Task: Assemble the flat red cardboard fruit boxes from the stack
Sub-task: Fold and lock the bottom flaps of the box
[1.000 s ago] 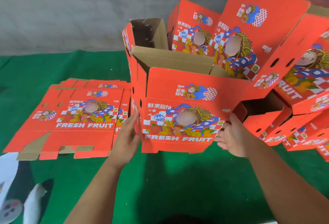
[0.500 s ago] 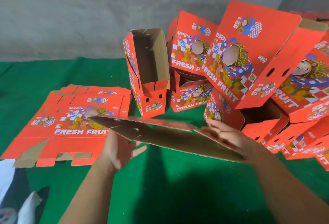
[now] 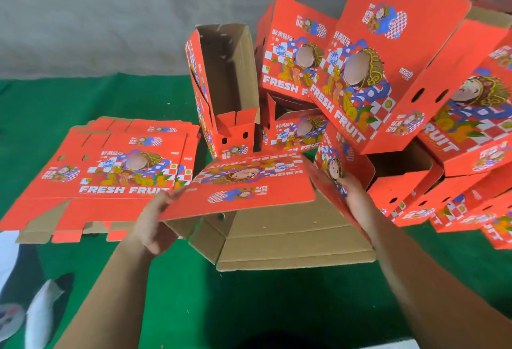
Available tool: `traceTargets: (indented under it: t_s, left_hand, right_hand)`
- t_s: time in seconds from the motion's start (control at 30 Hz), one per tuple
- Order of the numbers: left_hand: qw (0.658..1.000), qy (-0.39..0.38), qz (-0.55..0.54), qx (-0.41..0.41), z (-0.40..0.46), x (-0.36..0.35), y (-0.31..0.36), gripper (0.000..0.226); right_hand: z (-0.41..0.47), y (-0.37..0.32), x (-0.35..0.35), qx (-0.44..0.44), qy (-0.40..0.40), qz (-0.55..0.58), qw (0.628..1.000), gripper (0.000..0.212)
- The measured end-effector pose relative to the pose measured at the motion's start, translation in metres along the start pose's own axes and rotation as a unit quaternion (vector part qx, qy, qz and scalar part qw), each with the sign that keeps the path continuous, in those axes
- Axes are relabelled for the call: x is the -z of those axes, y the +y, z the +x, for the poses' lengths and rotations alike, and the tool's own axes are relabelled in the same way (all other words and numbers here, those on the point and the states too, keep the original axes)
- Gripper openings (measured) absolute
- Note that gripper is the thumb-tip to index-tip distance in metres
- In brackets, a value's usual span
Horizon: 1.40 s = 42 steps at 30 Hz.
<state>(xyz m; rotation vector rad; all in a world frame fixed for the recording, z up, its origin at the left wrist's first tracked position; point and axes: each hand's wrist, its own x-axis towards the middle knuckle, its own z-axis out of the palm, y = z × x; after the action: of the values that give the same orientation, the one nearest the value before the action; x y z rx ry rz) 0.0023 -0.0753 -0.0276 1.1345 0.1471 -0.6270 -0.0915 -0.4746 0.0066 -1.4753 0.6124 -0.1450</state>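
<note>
From the head camera I see my left hand (image 3: 155, 219) gripping the left edge of a half-opened red printed cardboard fruit box (image 3: 249, 190), held above the green cloth surface (image 3: 194, 307). My right hand (image 3: 357, 204) holds its right side, fingers curled around the panel. A stack of flat red cardboard boxes (image 3: 110, 171) lies at left; assembled red boxes (image 3: 388, 71) are piled behind and right.

A green felt-like floor covering (image 3: 83, 99) is spread beneath a rough grey concrete wall (image 3: 97, 16). A white and grey shoe (image 3: 41, 312) is seen at lower left.
</note>
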Motion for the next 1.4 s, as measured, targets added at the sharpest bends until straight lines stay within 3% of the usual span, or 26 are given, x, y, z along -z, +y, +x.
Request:
traceTargets:
  t_s: [0.07, 0.13, 0.27, 0.37, 0.53, 0.73, 0.83, 0.9, 1.03, 1.17, 1.3, 1.4]
  left_hand:
    - [0.997, -0.009, 0.077, -0.001, -0.003, -0.011, -0.009, 0.052]
    - [0.993, -0.021, 0.116, 0.003, -0.006, -0.021, -0.025, 0.055]
    - [0.997, 0.022, 0.068, -0.027, -0.01, -0.026, -0.051, 0.091]
    - [0.99, 0.024, 0.113, -0.08, -0.008, -0.031, -0.056, 0.087]
    - [0.971, -0.002, 0.184, -0.152, -0.001, -0.044, -0.06, 0.092]
    - [0.969, 0.07, 0.18, -0.155, 0.003, -0.045, -0.055, 0.1]
    - [0.96, 0.016, 0.19, -0.204, 0.003, -0.057, -0.048, 0.056]
    - [0.959, 0.03, 0.172, -0.223, 0.004, -0.065, -0.043, 0.05]
    - [0.949, 0.051, 0.175, -0.259, 0.008, -0.074, -0.035, 0.048]
    - [0.926, 0.052, 0.254, -0.275, 0.013, -0.078, -0.03, 0.059]
    - [0.885, 0.15, 0.303, -0.32, 0.022, -0.078, -0.027, 0.072]
    - [0.933, 0.06, 0.23, -0.269, 0.023, -0.076, -0.019, 0.071]
  right_hand:
    - [-0.003, 0.004, -0.01, -0.037, 0.025, -0.005, 0.999, 0.037]
    - [-0.009, 0.013, -0.017, -0.055, 0.032, -0.074, 0.995, 0.023]
    - [-0.015, 0.017, -0.018, -0.125, 0.039, -0.081, 0.988, 0.036]
    - [-0.012, 0.014, -0.017, -0.184, 0.025, -0.123, 0.975, 0.055]
    - [-0.02, 0.006, -0.018, -0.218, -0.063, 0.001, 0.974, 0.062]
    - [-0.026, 0.026, -0.004, -0.048, -0.123, 0.003, 0.991, 0.052]
    - [-0.033, 0.028, 0.001, 0.044, -0.151, -0.049, 0.986, 0.066]
    - [-0.034, 0.026, -0.001, 0.075, -0.121, -0.076, 0.987, 0.077]
    - [-0.028, 0.018, -0.011, 0.115, -0.065, -0.08, 0.988, 0.077]
    - [-0.026, 0.016, -0.019, 0.086, -0.047, -0.044, 0.994, 0.082]
    - [-0.026, 0.01, -0.029, 0.046, -0.057, -0.054, 0.996, 0.089]
    - [-0.018, -0.01, -0.035, 0.07, 0.01, -0.009, 0.997, 0.077]
